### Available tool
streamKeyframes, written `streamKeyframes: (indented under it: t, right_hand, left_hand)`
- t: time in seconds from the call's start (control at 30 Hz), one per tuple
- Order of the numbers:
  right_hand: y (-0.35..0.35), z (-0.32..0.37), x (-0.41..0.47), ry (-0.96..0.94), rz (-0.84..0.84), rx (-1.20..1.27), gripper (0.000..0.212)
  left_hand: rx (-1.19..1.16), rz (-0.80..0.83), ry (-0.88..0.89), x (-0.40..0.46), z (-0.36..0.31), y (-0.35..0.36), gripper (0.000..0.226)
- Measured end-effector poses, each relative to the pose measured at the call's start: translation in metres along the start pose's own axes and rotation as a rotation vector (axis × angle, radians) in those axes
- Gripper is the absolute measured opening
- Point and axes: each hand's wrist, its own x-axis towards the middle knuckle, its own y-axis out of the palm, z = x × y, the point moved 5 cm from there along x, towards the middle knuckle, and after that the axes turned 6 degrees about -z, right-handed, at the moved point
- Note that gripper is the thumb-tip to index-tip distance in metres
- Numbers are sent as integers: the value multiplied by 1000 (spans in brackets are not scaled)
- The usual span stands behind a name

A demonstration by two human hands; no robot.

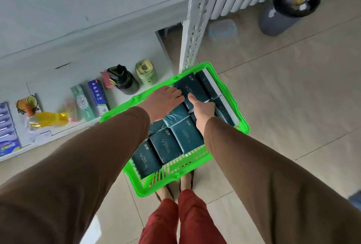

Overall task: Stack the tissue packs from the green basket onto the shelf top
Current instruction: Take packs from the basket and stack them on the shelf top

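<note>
- Your green basket (224, 87) is holding dark tissue packs (166, 146).
- Your left hand (164, 101) is lying flat, fingers straight, on one pack; your right hand (203, 109) is pinching another.

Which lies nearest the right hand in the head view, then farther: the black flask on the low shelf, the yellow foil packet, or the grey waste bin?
From the right hand:
1. Black flask, on the low shelf, left of the basket.
2. Yellow foil packet, farther left on that shelf.
3. Grey waste bin, far upper right on the floor.
</note>
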Motion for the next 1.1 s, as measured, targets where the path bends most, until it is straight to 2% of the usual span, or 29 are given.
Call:
streamKeyframes:
  t: [0.13,0.3,0.43,0.47,0.53,0.57,0.7,0.83,0.97,1.1]
  right_hand:
    - [7,-3,10,32,-6,35,84]
    - [11,0,13,119,194,42,56]
    - [10,2,3,192,178,154,66]
    - [8,2,-1,184,190,169,62]
    - [2,2,-16,156,183,186,32]
    - [-2,3,-28,118,162,186,23]
    - [-14,11,-95,-273,181,50,31]
    - [-3,20,-201,-672,291,-213,38]
    - [39,14,-326,-961,407,-284,34]
    - [105,-7,-449,-1130,527,-336,35]
  left_hand:
    - [103,32,-21,-4,1,8,58]
    - [160,54,-62,-15,-5,2,50]
    - [151,50,-146,-34,-4,-7,46]
    - [144,38,-190,-41,-2,-12,44]
    - [107,13,-301,-60,3,-23,47]
    - [72,1,-363,-72,6,-30,49]
    - [-89,-72,-617,-148,21,-67,56]
    - [-157,-155,-732,-262,33,-116,59]
    - [-141,-287,-853,-407,49,-158,55]
    - [-86,-386,-952,-556,72,-182,57]
